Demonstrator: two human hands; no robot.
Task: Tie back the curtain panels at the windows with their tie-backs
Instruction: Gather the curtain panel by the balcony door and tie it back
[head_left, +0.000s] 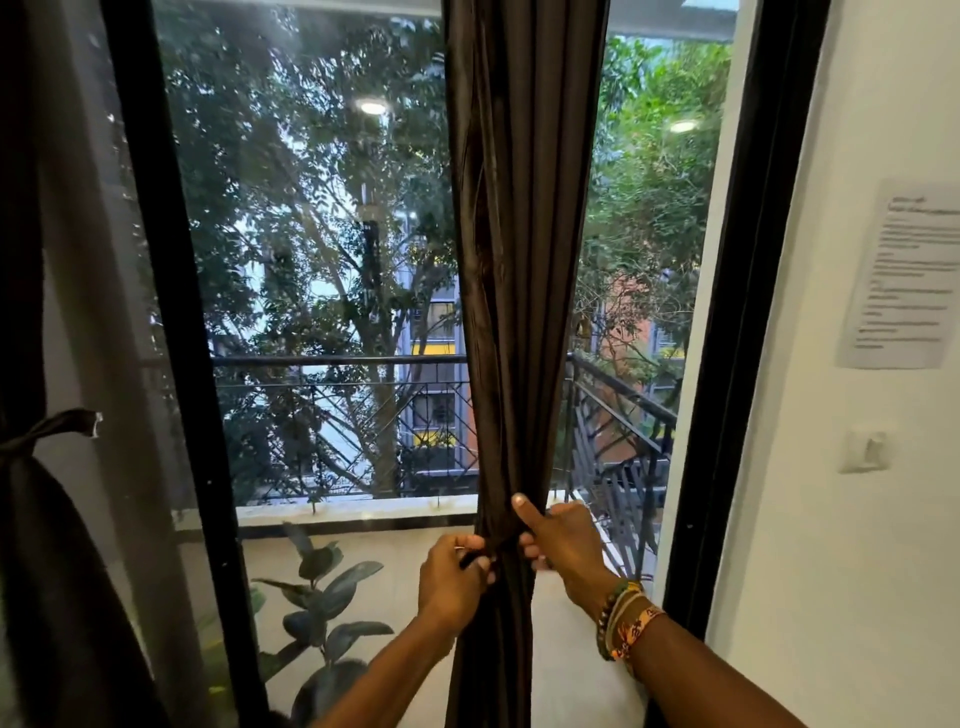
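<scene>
Curtain (519, 260) in the middle of the frame is dark brown and shiny, bunched into long folds. Low down on it, I see my left hand (451, 577) pinch the end of a thin dark tie (500, 545). My right hand (563, 540) curls its fingers round the cloth there. I count two curtains and two ties: the other curtain (57, 571), at the left edge, has the other tie (52, 428) round it.
</scene>
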